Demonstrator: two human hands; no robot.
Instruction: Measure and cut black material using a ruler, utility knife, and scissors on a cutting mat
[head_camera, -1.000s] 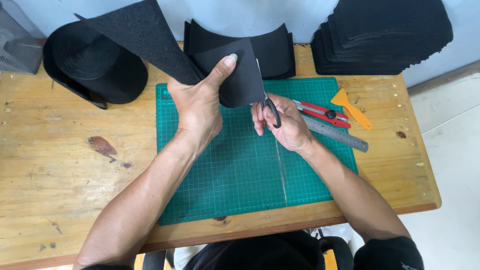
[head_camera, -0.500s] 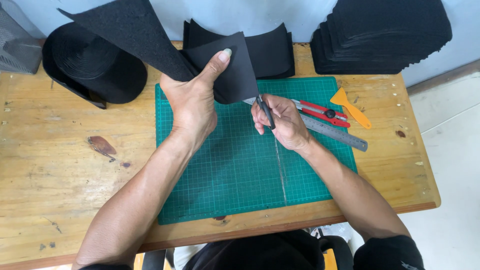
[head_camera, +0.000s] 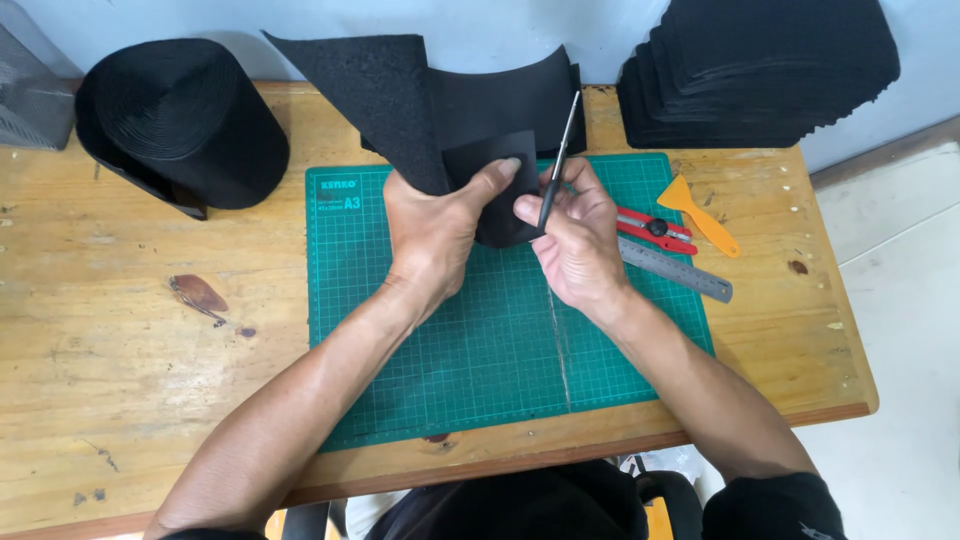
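My left hand (head_camera: 435, 232) grips a sheet of black foam (head_camera: 385, 95), folded so that a dark flap (head_camera: 500, 195) hangs under my thumb while the rest rises toward the wall. My right hand (head_camera: 580, 240) holds scissors (head_camera: 557, 165) with black handles, the blades pointing up and away along the right edge of the flap. Both hands hover above the green cutting mat (head_camera: 500, 340) on the wooden table (head_camera: 130, 340).
A big roll of black strip material (head_camera: 185, 120) lies at the back left. A tall stack of black foam sheets (head_camera: 760, 70) fills the back right. A red utility knife (head_camera: 655, 230), a steel ruler (head_camera: 675, 270) and an orange scraper (head_camera: 700, 215) lie right of my hands.
The scissors have swung from lying low at the flap's lower right edge to pointing up toward the wall. The foam sheet has turned and its raised end has shifted right.
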